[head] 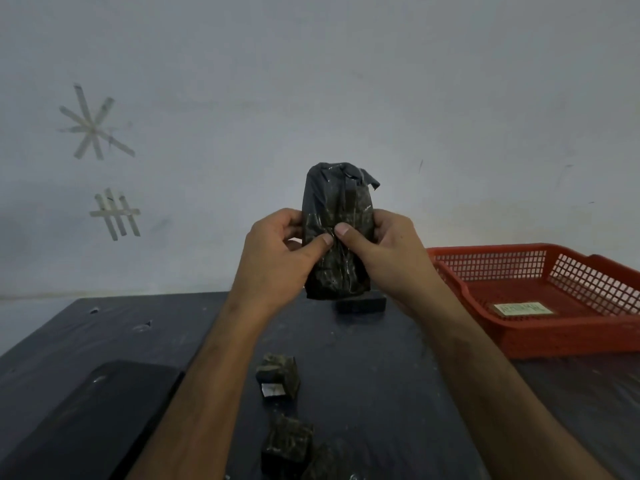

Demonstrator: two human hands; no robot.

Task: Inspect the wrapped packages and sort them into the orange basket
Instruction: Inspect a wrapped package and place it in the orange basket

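A tall package wrapped in black plastic [337,206] is held upright above the table, in the middle of the view. My left hand [277,251] grips its left side and my right hand [384,254] grips its right side, both thumbs pressed on its front. The orange basket [519,344] stands on the table to the right, with only a small label on its floor. Small wrapped packages lie on the table near me: one [278,379] between my forearms, another [289,445] below it, and a third [329,462] at the bottom edge.
A flat black block [363,304] lies on the dark table [104,334] just behind the held package. A large black flat object [97,420] sits at the front left. The pale wall behind carries tape marks [91,124].
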